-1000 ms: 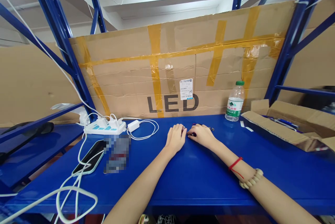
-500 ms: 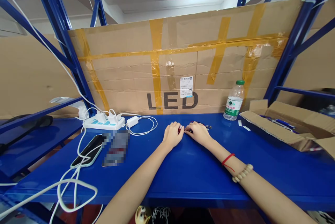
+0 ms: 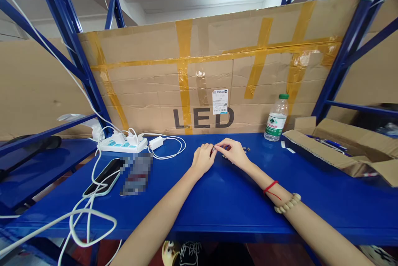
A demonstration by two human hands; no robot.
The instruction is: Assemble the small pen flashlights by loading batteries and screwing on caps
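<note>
My left hand (image 3: 202, 160) rests on the blue tabletop (image 3: 217, 204) with its fingers closed. A small dark-red object (image 3: 212, 150) shows at its thumb side; its kind is too small to tell. My right hand (image 3: 234, 154) meets it from the right, thumb and forefinger pinched together against that object. Whatever sits within the pinch is hidden. Another bit of dark red shows under the curled right fingers. Just behind the right hand lie small metal pieces (image 3: 246, 149), partly covered by it.
A water bottle (image 3: 276, 121) and an open cardboard box (image 3: 326, 150) with pens stand at the right. On the left are a white power strip (image 3: 124, 145), a charger (image 3: 156, 143), a phone (image 3: 104, 178), a blurred flat item (image 3: 137, 175) and looping white cables. Cardboard (image 3: 149, 92) walls the back.
My right hand has risen slightly, and its thumb and forefinger have come forward into a pinch at the left hand's fingertips. The left hand has barely shifted.
</note>
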